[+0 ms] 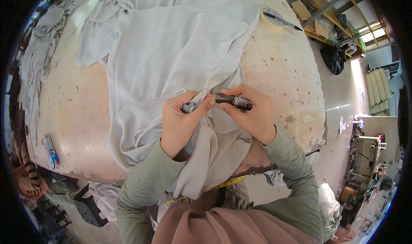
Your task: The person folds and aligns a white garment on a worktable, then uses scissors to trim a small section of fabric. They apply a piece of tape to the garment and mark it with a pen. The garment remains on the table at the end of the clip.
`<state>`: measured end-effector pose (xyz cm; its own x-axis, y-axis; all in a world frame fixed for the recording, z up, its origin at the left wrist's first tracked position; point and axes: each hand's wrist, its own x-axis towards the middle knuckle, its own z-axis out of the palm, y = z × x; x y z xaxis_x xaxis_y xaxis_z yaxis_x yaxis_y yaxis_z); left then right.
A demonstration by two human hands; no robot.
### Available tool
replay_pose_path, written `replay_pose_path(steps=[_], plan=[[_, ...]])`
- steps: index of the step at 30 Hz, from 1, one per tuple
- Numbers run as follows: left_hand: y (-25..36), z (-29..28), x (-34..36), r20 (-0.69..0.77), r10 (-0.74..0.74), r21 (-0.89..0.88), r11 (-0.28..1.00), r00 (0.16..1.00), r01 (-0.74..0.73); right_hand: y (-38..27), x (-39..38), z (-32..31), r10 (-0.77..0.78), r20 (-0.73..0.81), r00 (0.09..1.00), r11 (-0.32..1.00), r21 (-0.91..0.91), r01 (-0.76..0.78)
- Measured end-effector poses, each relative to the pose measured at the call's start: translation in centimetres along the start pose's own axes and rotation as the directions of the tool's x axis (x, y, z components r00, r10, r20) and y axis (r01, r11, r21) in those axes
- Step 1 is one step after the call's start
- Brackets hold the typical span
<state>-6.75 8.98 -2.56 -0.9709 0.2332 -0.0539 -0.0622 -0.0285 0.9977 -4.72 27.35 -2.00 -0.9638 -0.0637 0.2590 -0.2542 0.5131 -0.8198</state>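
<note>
A large piece of thin light-grey fabric [159,51] spreads over the table and hangs in folds off its near edge. My left hand [182,117] pinches a gathered bit of this fabric between thumb and fingers. Just to its right, my right hand [251,109] grips small dark thread snips [231,100]. Their blades point left, close beside the pinched cloth and the left fingertips. Whether the blades touch the cloth, I cannot tell.
The worn pale table [283,85] carries a tape roll [271,19] with a black pen [283,21] at the far right. A small blue box [51,151] lies near the left edge. More grey cloth [43,51] is heaped far left. Shelving [330,16] stands beyond the right.
</note>
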Motion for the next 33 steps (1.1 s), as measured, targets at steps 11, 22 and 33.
replay_pose_path(steps=[11, 22, 33], plan=[[0.3, 0.1, 0.2, 0.112, -0.281, -0.371, 0.878, 0.953, 0.303, -0.2, 0.4, -0.7, 0.090, -0.054, 0.994, 0.986, 0.145, -0.081], [0.5, -0.1, 0.3, 0.170, -0.367, -0.467, 0.787, 0.915, 0.402, -0.7, 0.4, -0.8, -0.169, -0.039, 0.985, 0.971, -0.179, 0.159], [-0.1, 0.2, 0.1, 0.025, -0.124, -0.153, 0.980, 0.992, 0.127, -0.9, 0.0, -0.8, -0.405, 0.031, 0.914, 0.770, -0.528, 0.359]])
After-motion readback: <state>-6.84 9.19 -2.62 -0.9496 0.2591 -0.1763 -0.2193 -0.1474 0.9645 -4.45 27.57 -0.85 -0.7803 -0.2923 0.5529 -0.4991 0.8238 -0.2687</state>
